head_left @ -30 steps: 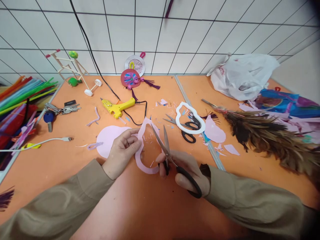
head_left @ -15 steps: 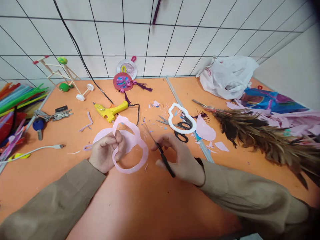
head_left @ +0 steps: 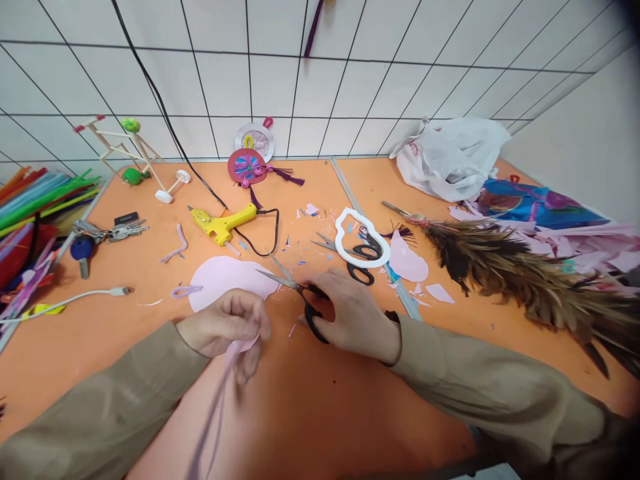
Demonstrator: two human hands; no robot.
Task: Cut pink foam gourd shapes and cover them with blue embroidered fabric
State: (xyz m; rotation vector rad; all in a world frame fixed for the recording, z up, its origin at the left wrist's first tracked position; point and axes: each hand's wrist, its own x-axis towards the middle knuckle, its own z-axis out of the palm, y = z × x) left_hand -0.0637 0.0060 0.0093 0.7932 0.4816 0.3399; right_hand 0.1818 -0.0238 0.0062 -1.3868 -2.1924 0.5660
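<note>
My left hand (head_left: 227, 327) pinches a pink paper outline (head_left: 220, 400), which is turned edge-on, hangs toward the table's front edge and is smeared by motion. In my right hand (head_left: 353, 313) is a pair of black-handled scissors (head_left: 287, 281), fingers in the loops, blades slightly apart and pointing left. Just beyond my left hand lies a pink gourd-like paper piece (head_left: 227, 277), partly covered by that hand. A lilac loop (head_left: 186, 291) sticks out at its left end. The scissor tips are over the right edge of this piece.
A yellow glue gun (head_left: 223, 223) lies behind the hands. A white outline frame (head_left: 383, 253) rests over a second pair of scissors (head_left: 361, 272). Right of them are pink scraps (head_left: 407, 259), a feather duster (head_left: 480, 263) and a plastic bag (head_left: 450, 160). Keys (head_left: 120, 230) lie left.
My left hand has swung the pink outline down and toward me, turning it from face-on to edge-on. The scissors have tilted to point left, their blades nearer the gourd-like piece.
</note>
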